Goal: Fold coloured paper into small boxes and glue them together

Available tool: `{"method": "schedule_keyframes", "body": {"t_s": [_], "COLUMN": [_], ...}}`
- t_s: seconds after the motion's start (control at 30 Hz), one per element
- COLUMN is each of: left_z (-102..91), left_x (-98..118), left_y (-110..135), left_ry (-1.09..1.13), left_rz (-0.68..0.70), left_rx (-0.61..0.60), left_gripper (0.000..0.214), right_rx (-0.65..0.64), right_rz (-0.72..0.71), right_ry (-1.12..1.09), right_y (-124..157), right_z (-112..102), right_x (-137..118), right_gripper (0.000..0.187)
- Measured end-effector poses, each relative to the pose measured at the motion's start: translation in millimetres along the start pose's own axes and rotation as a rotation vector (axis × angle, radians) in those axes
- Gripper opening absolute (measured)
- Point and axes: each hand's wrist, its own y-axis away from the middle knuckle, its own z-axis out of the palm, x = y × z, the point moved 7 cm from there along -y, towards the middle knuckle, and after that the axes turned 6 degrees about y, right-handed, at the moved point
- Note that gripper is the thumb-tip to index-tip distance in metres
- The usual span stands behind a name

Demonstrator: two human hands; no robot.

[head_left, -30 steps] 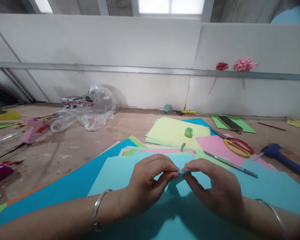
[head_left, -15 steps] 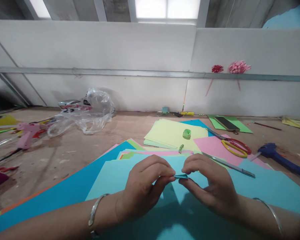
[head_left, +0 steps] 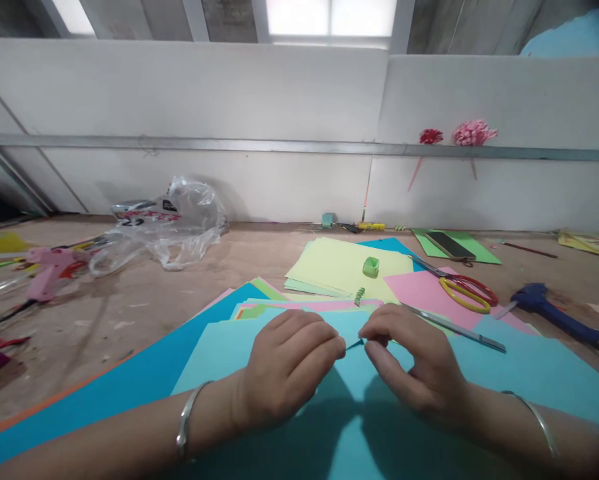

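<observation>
A small folded piece of blue paper [head_left: 354,345] spans the gap between my two hands, above the light blue sheets [head_left: 219,347]. My left hand [head_left: 292,367] is closed on its left end, the back of the hand toward me and the fingertips mostly hidden. At the other end, my right hand [head_left: 419,363] has thumb and forefinger pinched at the paper's tip. Beyond the fingers, a curled green paper strip [head_left: 371,267] and a small coiled green strip [head_left: 360,296] rest on pale yellow sheets [head_left: 324,263].
To the right lie a utility knife [head_left: 459,328], scissors [head_left: 464,293] and a blue glue gun [head_left: 554,313]. A phone [head_left: 449,246] sits on green paper. At left are a pink glue gun [head_left: 48,273] and a plastic bag [head_left: 179,227]. Paper flowers [head_left: 474,133] hang on the wall rail.
My left hand has rolled over, hiding more of the paper. The folded paper now shows narrower and tilted, its right tip higher. My right fingertips have risen slightly and closed in on it.
</observation>
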Motion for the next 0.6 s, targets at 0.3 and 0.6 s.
{"method": "schedule_keyframes", "body": {"t_s": [0.3, 0.6], "left_z": [17.3, 14.7], "left_x": [-10, -46], "left_y": [1, 15], "left_ry": [-0.335, -0.106], "left_rz": [0.076, -0.099], "left_rx": [-0.120, 0.022], "left_gripper": [0.015, 0.018], "right_rx": [-0.744, -0.994], "right_rz": [0.358, 0.411], "right_ry": [0.987, 1.006], "right_y": [5, 10], "right_z": [0, 0], "right_x": [119, 128], "right_gripper": [0.025, 0.021]}}
